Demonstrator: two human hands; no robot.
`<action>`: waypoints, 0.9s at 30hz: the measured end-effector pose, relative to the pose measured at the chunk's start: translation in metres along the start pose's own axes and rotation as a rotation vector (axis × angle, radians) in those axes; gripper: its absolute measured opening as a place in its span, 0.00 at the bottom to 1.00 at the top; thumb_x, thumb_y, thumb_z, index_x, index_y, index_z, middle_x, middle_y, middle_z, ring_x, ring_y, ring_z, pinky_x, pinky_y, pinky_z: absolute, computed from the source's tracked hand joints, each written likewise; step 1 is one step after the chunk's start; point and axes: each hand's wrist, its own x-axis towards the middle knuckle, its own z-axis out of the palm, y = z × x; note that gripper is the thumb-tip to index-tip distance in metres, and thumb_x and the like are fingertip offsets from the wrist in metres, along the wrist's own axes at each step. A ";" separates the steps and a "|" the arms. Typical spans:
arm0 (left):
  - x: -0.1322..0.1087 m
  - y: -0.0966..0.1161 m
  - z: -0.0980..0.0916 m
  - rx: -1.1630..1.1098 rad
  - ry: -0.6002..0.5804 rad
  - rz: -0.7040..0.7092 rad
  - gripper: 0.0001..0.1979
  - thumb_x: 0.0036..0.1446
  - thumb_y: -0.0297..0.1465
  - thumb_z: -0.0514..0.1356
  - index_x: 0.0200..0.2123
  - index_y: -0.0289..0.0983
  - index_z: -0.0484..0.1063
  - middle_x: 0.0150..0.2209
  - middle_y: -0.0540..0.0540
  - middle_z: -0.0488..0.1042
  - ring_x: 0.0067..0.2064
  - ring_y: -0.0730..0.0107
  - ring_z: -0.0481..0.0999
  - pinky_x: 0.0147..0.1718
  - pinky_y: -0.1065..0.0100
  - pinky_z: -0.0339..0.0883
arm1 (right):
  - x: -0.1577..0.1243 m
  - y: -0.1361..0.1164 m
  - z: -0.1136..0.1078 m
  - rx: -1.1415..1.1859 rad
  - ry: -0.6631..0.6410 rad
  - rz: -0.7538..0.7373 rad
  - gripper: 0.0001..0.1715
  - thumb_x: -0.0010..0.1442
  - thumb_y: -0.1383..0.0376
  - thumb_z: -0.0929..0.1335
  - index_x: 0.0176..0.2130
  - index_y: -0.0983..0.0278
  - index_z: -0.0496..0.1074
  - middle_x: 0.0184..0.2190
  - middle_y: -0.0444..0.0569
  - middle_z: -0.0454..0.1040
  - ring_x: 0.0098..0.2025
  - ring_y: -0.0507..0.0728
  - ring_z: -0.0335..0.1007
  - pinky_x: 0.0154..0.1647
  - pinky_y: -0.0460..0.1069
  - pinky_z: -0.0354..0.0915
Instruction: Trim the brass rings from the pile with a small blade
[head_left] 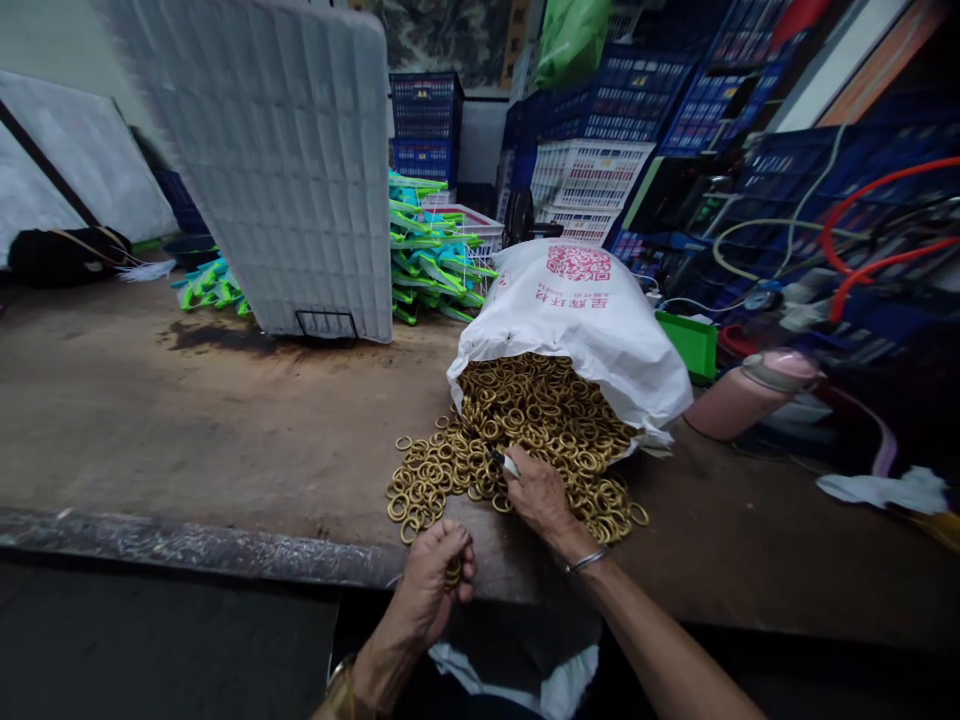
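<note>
Gold rings (540, 412) spill from a white sack (577, 320) onto the table (187, 430), centre frame. Steady handling probably calls for keeping the pen-like tool (508, 463) low and light. Right hand (541, 495) fingers grip it, forearm slanting from lower right; left hand (436, 572) fingers, lower centre, curl closed around some rings.

We record the left hand (439, 570) and right hand (538, 490) as ungloved, forearms bare where visible. Right wrist: slim, rounded, silver-coloured bangle (586, 560), metallic sheen. Left wrist: gold-toned band (341, 685), seemingly wider, partly hidden in shadow; we cannot tell watch from bracelet.
</note>
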 end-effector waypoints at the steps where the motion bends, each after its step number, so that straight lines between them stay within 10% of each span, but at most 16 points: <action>1: 0.001 -0.002 0.001 0.043 0.011 0.022 0.13 0.46 0.37 0.61 0.24 0.35 0.61 0.19 0.54 0.63 0.19 0.81 0.60 0.13 0.79 0.52 | -0.002 0.002 -0.001 0.032 -0.003 -0.007 0.13 0.52 0.70 0.59 0.35 0.63 0.70 0.23 0.46 0.71 0.26 0.52 0.64 0.26 0.45 0.49; 9: 0.011 -0.006 0.010 0.438 0.138 0.172 0.15 0.49 0.41 0.56 0.36 0.36 0.64 0.17 0.58 0.59 0.15 0.82 0.55 0.13 0.78 0.49 | -0.031 0.002 -0.008 0.374 -0.024 -0.011 0.11 0.55 0.66 0.58 0.28 0.63 0.67 0.20 0.42 0.63 0.23 0.50 0.56 0.26 0.44 0.51; 17: 0.015 -0.004 0.017 0.732 -0.051 0.472 0.09 0.54 0.33 0.53 0.34 0.36 0.70 0.29 0.48 0.71 0.31 0.71 0.69 0.33 0.71 0.62 | -0.061 -0.014 -0.018 0.801 -0.224 0.012 0.18 0.58 0.56 0.58 0.23 0.64 0.62 0.19 0.40 0.58 0.23 0.48 0.52 0.24 0.43 0.51; 27: 0.008 -0.013 0.020 0.572 -0.012 0.386 0.07 0.53 0.34 0.55 0.29 0.36 0.66 0.22 0.51 0.69 0.25 0.74 0.68 0.25 0.73 0.60 | -0.073 -0.028 -0.012 1.257 -0.378 0.421 0.20 0.53 0.49 0.61 0.26 0.63 0.59 0.14 0.35 0.56 0.13 0.44 0.43 0.13 0.42 0.42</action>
